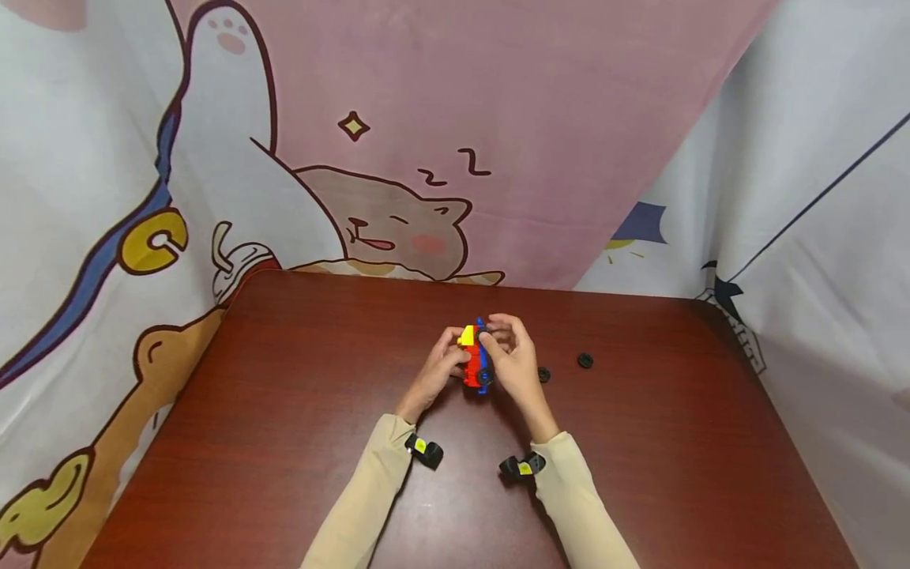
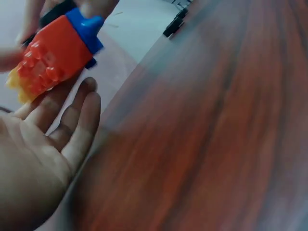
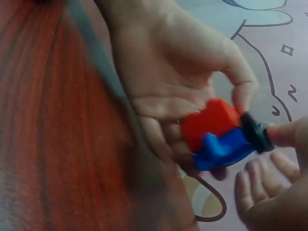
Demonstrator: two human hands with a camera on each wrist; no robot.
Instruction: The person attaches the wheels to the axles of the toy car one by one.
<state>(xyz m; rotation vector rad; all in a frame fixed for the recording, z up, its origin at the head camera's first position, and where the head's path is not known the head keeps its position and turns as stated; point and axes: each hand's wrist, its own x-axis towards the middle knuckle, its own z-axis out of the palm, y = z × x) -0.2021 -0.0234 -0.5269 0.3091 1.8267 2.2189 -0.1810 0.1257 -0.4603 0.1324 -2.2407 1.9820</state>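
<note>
A toy car (image 1: 471, 365) of red, blue and yellow bricks is held up above the table between both hands. The left hand (image 1: 433, 373) grips its red body (image 3: 207, 125) from the side, with the yellow part near the fingertips. On the other side, the right hand (image 1: 520, 370) has its thumb against a black wheel (image 3: 256, 133); its other fingers are bent and partly hidden. Another black wheel (image 1: 484, 377) sits on the near end of the car. In the left wrist view, studs show on the red body (image 2: 53, 55) beside a blue part (image 2: 85, 30).
Two loose black wheels, one nearer (image 1: 543, 374) and one farther right (image 1: 585, 360), lie on the brown table (image 1: 298, 442) beyond the right hand. Behind the table hangs a patterned cloth (image 1: 554, 142); a pale cloth (image 1: 817, 205) hangs at the right.
</note>
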